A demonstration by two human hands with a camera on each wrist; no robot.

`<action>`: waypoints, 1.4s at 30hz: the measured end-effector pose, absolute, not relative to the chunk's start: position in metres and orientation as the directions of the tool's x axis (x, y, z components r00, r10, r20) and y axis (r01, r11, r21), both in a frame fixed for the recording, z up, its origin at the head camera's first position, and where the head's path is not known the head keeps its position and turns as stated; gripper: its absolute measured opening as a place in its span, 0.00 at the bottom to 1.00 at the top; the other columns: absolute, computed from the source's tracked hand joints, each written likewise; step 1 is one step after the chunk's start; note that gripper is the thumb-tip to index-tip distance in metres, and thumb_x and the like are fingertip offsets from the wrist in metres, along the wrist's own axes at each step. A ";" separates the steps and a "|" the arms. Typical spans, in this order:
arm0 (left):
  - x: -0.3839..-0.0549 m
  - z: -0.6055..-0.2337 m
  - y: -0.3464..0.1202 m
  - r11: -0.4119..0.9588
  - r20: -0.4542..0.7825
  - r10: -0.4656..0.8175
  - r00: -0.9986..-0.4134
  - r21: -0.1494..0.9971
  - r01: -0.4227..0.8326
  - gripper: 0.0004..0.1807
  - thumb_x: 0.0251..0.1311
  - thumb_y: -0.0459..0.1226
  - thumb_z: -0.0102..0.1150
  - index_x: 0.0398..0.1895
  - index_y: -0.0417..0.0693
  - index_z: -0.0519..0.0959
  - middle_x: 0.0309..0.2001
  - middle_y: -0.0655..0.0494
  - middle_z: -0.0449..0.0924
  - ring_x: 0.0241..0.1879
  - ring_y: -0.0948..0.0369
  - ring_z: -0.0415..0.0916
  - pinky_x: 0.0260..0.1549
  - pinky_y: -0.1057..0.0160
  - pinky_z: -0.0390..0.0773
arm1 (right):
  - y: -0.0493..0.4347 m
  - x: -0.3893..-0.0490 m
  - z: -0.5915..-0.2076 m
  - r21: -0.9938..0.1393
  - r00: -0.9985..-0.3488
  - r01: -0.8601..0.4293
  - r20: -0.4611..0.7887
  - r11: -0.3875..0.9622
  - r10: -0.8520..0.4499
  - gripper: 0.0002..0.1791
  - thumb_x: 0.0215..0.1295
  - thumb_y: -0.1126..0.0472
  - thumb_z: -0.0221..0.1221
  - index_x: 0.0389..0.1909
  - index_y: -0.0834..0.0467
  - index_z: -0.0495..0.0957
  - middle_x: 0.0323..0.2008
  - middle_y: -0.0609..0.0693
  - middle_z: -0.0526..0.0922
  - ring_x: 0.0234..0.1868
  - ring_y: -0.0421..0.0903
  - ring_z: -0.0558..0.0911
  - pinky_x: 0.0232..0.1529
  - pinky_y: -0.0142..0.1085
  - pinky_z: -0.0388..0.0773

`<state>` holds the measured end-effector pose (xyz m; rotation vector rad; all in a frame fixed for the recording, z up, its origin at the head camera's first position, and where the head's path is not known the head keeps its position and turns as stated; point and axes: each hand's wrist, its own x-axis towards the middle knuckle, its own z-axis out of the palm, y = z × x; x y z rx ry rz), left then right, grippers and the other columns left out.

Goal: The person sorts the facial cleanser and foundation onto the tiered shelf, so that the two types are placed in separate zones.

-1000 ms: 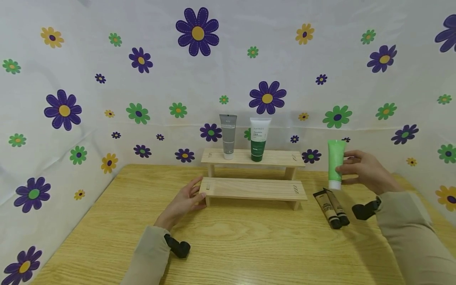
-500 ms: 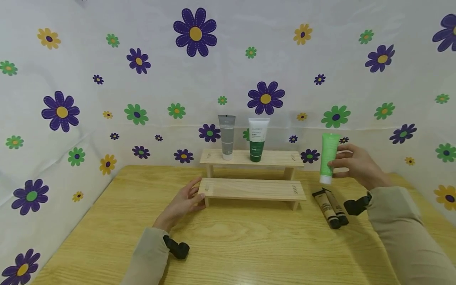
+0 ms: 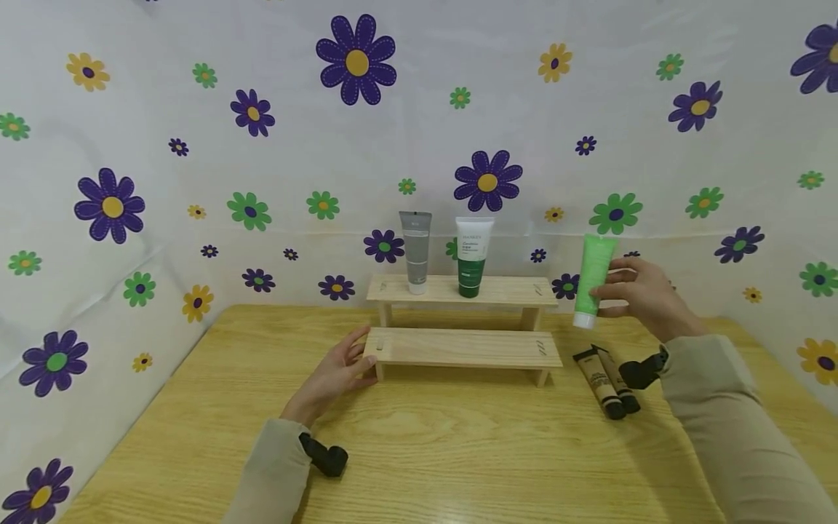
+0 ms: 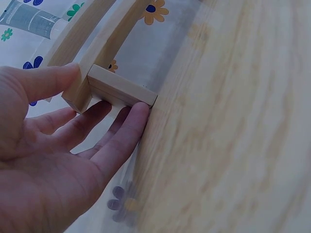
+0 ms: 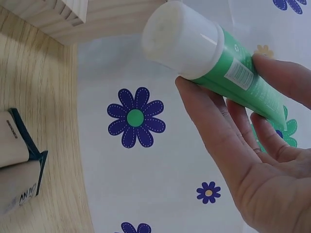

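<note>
My right hand [image 3: 644,297] holds a light green squeeze tube [image 3: 594,271] between thumb and fingers, raised above the table's right side. Its white cap [image 5: 182,41] points down and slightly left. At the left end of a two-step wooden display stand [image 3: 465,347], my left hand [image 3: 332,378] grips the lower step. In the left wrist view, the thumb lies at the board's end and fingertips [image 4: 141,109] touch the leg [image 4: 121,86]. A grey tube [image 3: 417,251] and a white-and-green tube [image 3: 473,256] stand caps down on the upper step.
Two tan tubes with black caps [image 3: 604,383] lie side by side on the wooden table [image 3: 419,451], right of the stand and below my right hand. A white flower-print cloth [image 3: 281,160] hangs behind and along the sides.
My right hand has moved left and up with the green tube, bringing it closer to the stand, and the tube has tilted. The left hand stays at the lower step's end.
</note>
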<state>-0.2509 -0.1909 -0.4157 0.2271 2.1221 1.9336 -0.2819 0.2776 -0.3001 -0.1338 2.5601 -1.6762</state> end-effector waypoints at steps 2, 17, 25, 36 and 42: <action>-0.251 -0.415 -0.191 0.105 -0.088 0.287 -0.954 0.993 -0.060 0.36 0.77 0.27 0.45 0.82 0.43 0.44 0.77 0.31 0.51 0.69 0.35 0.62 0.59 0.45 0.76 | 0.275 -0.282 -0.299 -0.919 -0.993 -0.040 -0.007 0.391 -0.117 0.40 0.75 0.67 0.56 0.75 0.76 0.43 0.64 0.72 0.59 0.41 0.36 0.79 0.47 0.39 0.85; -0.252 -0.414 -0.192 0.109 -0.093 0.281 -0.955 0.992 -0.064 0.37 0.77 0.26 0.46 0.82 0.43 0.44 0.77 0.31 0.50 0.69 0.35 0.62 0.58 0.46 0.77 | 0.251 -0.295 -0.295 -0.940 -0.996 -0.071 0.050 0.333 -0.071 0.36 0.73 0.68 0.57 0.73 0.74 0.48 0.57 0.64 0.66 0.41 0.38 0.80 0.48 0.38 0.85; -0.252 -0.414 -0.192 0.113 -0.089 0.282 -0.955 0.992 -0.059 0.36 0.77 0.27 0.46 0.82 0.43 0.44 0.77 0.31 0.50 0.69 0.35 0.62 0.58 0.46 0.77 | 0.238 -0.297 -0.289 -0.948 -0.996 -0.088 0.076 0.305 -0.050 0.37 0.72 0.68 0.59 0.72 0.73 0.49 0.58 0.63 0.66 0.44 0.41 0.79 0.47 0.38 0.85; -0.248 -0.414 -0.192 0.108 -0.078 0.293 -0.953 0.993 -0.048 0.36 0.77 0.27 0.46 0.82 0.41 0.44 0.76 0.30 0.51 0.69 0.34 0.62 0.58 0.46 0.77 | 0.222 -0.301 -0.289 -0.949 -0.994 -0.107 0.105 0.296 -0.023 0.37 0.69 0.71 0.60 0.72 0.74 0.51 0.58 0.62 0.66 0.48 0.46 0.75 0.48 0.36 0.84; -0.248 -0.415 -0.191 0.105 -0.074 0.290 -0.954 0.993 -0.045 0.36 0.77 0.27 0.46 0.82 0.41 0.44 0.76 0.29 0.51 0.69 0.34 0.62 0.57 0.47 0.78 | 0.214 -0.305 -0.291 -0.960 -0.991 -0.133 0.137 0.247 -0.001 0.37 0.68 0.74 0.59 0.72 0.74 0.51 0.56 0.61 0.67 0.46 0.42 0.76 0.50 0.37 0.83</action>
